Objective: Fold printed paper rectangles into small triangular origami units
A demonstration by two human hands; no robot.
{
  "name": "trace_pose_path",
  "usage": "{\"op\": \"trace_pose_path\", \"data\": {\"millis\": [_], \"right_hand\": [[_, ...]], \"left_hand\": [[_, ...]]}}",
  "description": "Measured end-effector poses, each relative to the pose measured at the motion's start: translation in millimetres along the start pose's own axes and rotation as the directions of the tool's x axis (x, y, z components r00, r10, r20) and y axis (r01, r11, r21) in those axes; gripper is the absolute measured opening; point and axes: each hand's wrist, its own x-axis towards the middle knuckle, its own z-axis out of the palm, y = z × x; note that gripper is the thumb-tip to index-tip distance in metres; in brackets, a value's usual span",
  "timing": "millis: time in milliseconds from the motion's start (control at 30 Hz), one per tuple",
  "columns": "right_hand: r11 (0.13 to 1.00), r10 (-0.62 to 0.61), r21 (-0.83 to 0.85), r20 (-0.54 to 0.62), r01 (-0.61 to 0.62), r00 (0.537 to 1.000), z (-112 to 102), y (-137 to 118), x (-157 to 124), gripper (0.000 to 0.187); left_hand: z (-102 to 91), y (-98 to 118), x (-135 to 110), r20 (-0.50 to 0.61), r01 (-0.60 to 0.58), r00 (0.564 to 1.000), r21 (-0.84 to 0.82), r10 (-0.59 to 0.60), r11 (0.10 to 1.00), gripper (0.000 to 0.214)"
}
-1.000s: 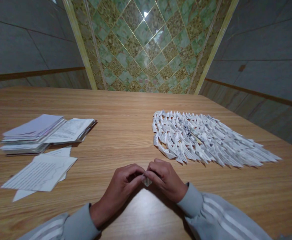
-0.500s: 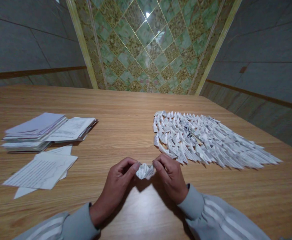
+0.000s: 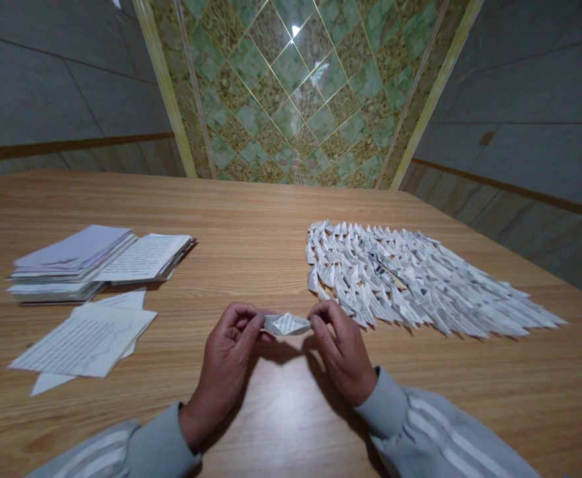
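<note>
My left hand (image 3: 228,362) and right hand (image 3: 343,355) pinch opposite ends of a white printed-paper boat (image 3: 288,324) between them, nearly finished, I judge. Right of it, many folded white paper boats (image 3: 400,285) look done; left of it, flat white printed sheets (image 3: 81,338) lie unfolded.

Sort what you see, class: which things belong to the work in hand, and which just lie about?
Belongs, judging by looks:
folded paper, held by left hand and right hand
similar folded pieces
probably loose sheets, paper stack

Just surroundings:
table
tiled wall
</note>
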Motion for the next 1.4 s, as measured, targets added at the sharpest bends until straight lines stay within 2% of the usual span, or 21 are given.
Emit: {"op": "trace_pose_path", "data": {"millis": [133,200,300,400,600,700,833,900,1033,1133,1267,1400], "right_hand": [[0.982,-0.187,0.007,0.145,0.188,0.972,-3.9,-5.6,0.8,0.029],[0.974,-0.226,0.020,0.206,0.226,0.952,-5.4,-7.2,1.1,0.028],[0.974,-0.226,0.044,0.248,0.222,0.942,-4.5,-6.4,1.0,0.019],[0.981,-0.193,0.011,0.234,0.195,0.953,-0.5,-3.5,0.1,0.012],[0.994,-0.102,-0.006,0.195,0.105,0.975,1.6,-0.4,0.7,0.014],[0.992,-0.121,-0.015,0.198,0.126,0.973,0.1,-0.9,1.3,0.015],[0.989,-0.142,-0.005,0.227,0.147,0.963,3.2,-1.5,-1.1,0.003],[0.992,-0.119,-0.009,0.232,0.124,0.966,6.2,-1.5,-2.9,0.008],[0.997,-0.052,-0.048,0.233,0.065,0.971,9.1,-2.1,-4.1,0.003],[0.996,-0.037,-0.072,0.256,0.057,0.966,7.0,-4.1,-2.0,0.006],[0.995,-0.075,-0.052,0.251,0.091,0.965,3.6,-4.1,0.0,0.009],[0.994,-0.084,-0.041,0.260,0.098,0.962,4.2,-0.5,-2.1,0.010]], "left_hand": [[-0.9,-0.1,-1.1,0.039,-0.062,0.997,0.081,0.059,0.995,0.021],[-1.1,-1.3,-1.9,0.065,-0.072,0.996,0.082,0.067,0.994,0.019],[-1.3,-3.1,-2.8,0.084,-0.060,0.995,0.064,0.054,0.996,0.019],[-1.1,-4.0,-3.4,0.102,-0.024,0.995,0.032,0.021,0.999,0.022],[0.0,-8.3,-3.4,0.140,0.073,0.988,-0.060,-0.064,0.996,0.028],[1.0,-9.7,-2.6,0.151,0.111,0.984,-0.104,-0.095,0.988,0.030],[2.8,-6.5,-3.4,0.155,0.109,0.984,-0.108,-0.092,0.988,0.034],[3.7,-4.8,-4.7,0.169,0.125,0.980,-0.120,-0.104,0.985,0.033],[5.5,-5.6,-6.1,0.194,0.190,0.969,-0.181,-0.154,0.965,0.031],[6.7,-6.8,-5.0,0.202,0.233,0.961,-0.217,-0.190,0.948,0.032],[6.3,-4.7,-3.2,0.217,0.255,0.954,-0.214,-0.208,0.943,0.029],[5.9,-0.3,-2.3,0.237,0.237,0.949,-0.102,-0.208,0.966,0.032]]}}
